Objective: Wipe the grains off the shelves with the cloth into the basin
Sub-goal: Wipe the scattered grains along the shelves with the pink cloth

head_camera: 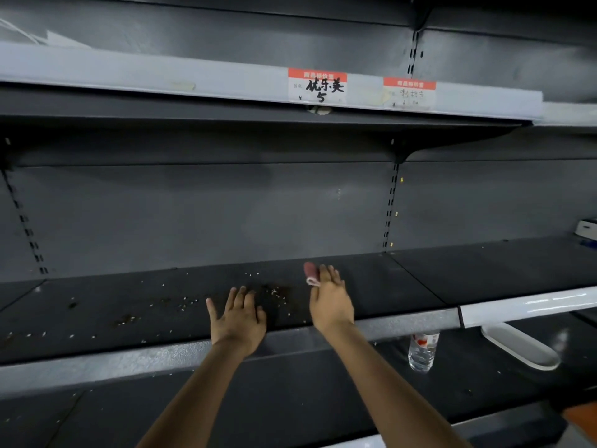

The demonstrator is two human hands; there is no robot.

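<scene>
On the middle shelf (97, 318) I see pale grains (181, 307) scattered at the left and centre. My left hand (238, 321) lies flat with straight fingers on the shelf, beside the grains. My right hand (329, 302) grips a small pink cloth (310, 273) further in. On the lower shelf at right stand a water bottle (421, 352) and a white basin (520, 345).

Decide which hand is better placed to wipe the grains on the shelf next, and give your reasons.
Probably the right hand: it holds the cloth just beyond the densest grains on the shelf. The left hand lies flat and holds nothing.
</scene>
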